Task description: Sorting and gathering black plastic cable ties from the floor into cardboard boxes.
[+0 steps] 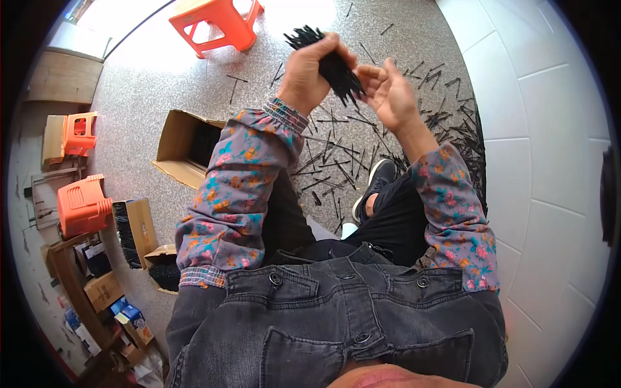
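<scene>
My left hand (309,72) is wrapped round a thick bundle of thin black sticks (337,72). Their uneven ends stick out above the fist and below it. Beside the bundle's lower end is my right hand (391,98), palm turned up, thumb raised and fingers slightly curled. Its fingertips come close to the stick ends; whether they touch cannot be made out. Many loose black sticks (333,155) of the same kind lie scattered on the speckled floor below my hands, with a denser heap (462,139) along the right wall. What exactly the sticks are does not show.
An open cardboard box (174,169) with dark contents stands left of my knees. Further left are cardboard boxes of black sticks (139,226) and orange stools (84,204). Another orange stool (223,26) stands ahead. A white tiled wall (543,149) bounds the right side.
</scene>
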`<state>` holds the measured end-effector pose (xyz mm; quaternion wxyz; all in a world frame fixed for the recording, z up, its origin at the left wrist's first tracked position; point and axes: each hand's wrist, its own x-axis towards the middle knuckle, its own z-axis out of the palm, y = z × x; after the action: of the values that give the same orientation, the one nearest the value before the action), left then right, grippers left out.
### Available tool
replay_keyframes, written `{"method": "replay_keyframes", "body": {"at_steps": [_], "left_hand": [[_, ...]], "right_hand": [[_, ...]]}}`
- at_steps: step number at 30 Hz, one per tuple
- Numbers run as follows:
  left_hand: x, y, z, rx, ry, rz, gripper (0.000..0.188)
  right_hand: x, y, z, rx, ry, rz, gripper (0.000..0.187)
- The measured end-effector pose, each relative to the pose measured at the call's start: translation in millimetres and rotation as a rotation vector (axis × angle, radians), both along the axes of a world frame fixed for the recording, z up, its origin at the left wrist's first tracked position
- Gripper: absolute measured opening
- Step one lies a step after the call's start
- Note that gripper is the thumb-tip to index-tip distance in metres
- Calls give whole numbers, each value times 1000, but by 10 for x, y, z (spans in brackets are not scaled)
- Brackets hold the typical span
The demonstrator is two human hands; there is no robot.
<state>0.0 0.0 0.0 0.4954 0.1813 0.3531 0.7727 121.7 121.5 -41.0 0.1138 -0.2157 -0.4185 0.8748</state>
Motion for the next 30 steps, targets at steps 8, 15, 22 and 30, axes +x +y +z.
{"method": "replay_keyframes", "body": {"at_steps": [8, 15, 22, 30], "left_hand": [[324, 176, 270, -4, 236, 477, 14], [413, 278, 124, -55, 429, 448, 14], [449, 275, 161, -73, 217, 375, 15], [112, 163, 1, -59, -250, 235, 11]], "right_hand": [[-115, -279, 64, -468, -4, -114, 44], [-197, -265, 96, -475, 101, -217, 37], [-129, -251, 114, -428, 114, -192, 41], [27, -156, 236, -388, 15, 19, 53]]}}
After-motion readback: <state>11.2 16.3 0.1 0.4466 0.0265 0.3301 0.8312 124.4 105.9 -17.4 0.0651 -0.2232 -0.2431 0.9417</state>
